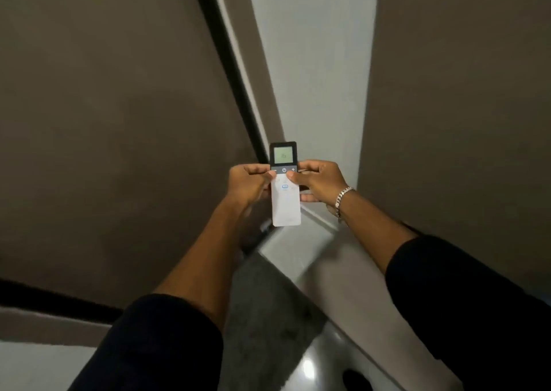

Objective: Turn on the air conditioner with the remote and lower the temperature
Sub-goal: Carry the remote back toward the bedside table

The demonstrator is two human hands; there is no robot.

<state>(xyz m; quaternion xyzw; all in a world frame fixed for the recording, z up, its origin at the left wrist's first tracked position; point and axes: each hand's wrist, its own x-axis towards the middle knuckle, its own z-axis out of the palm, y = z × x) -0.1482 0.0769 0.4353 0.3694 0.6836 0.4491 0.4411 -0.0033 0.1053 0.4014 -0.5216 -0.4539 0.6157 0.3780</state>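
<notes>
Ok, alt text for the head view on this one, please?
Two hands hold a slim white remote upright at arm's length, left hand and right hand gripping its sides, thumbs near the buttons. Its small screen is lit. A silver bracelet circles the right wrist.

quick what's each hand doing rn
Left hand: closed on the remote, gripping its left edge.
Right hand: closed on the remote's right edge, thumb on its face.
</notes>
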